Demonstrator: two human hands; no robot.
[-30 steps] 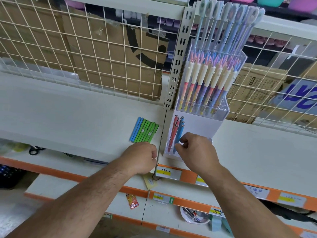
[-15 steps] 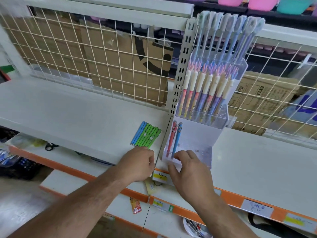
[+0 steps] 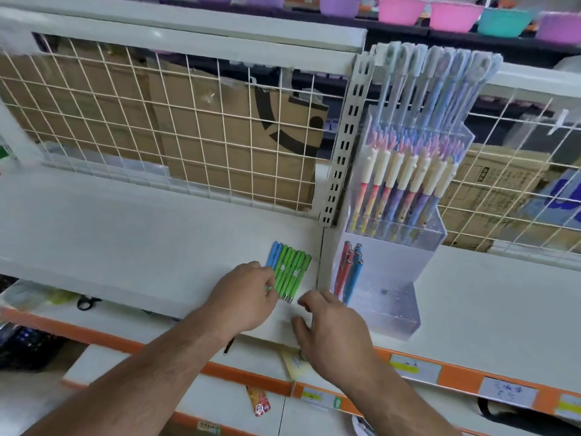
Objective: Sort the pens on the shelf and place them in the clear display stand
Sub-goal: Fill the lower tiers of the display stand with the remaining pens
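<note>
A row of loose pens lies side by side on the white shelf (image 3: 125, 234), left of the stand (image 3: 396, 300) and apart from it, their tips toward the shelf's front edge: two blue pens (image 3: 274, 254) at the row's left, then the green pens (image 3: 294, 272). The left hand (image 3: 242, 297) rests at the row's near left end, its fingers (image 3: 267, 286) curled over the lower ends of the blue pens; they hide any grip, so it cannot be told whether it holds them. The right hand (image 3: 330, 332) hovers just in front of the green pens' tips, near the stand's left front corner, fingers (image 3: 306, 302) loosely bent and spread, holding nothing. The clear stand sits on the shelf beside a slotted upright (image 3: 344, 146) and rises in steps. Its low front tier holds a few red pens (image 3: 342, 267) and upright blue pens (image 3: 353, 273) leaning at its left side. The middle tier is packed with cream-capped pens (image 3: 399, 171), and the back tier with tall pens (image 3: 440, 89) in pale blue. A wire grid (image 3: 188, 127) backs the shelf, with cardboard boxes (image 3: 220, 127) behind it. Pink, teal and purple bowls (image 3: 399, 11) line the top.
</note>
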